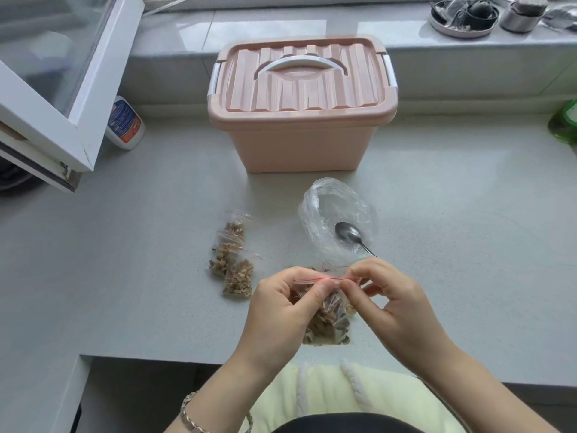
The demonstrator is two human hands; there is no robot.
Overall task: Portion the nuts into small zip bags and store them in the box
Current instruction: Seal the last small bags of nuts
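Three filled zip bags (232,260) lie just left of the fingers, sealed as far as I can tell. 4th bag (327,320) is betw. both hands: left hand (278,307) & right hand (390,304) pinch its red zip strip, fingertips pressed together on it. Beyond the fingers, big plastic bag (337,214) w/ spoon (349,234) looks near empty. Box (299,142) farther back, lid (303,79) on; storing prob. all still to do.

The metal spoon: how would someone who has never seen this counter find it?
Start at the big pink plastic storage box on the grey counter. Just in front lies a crumpled clear plastic bag; the silver metal spoon rests with its bowl inside, the only shiny metal thing nearby.
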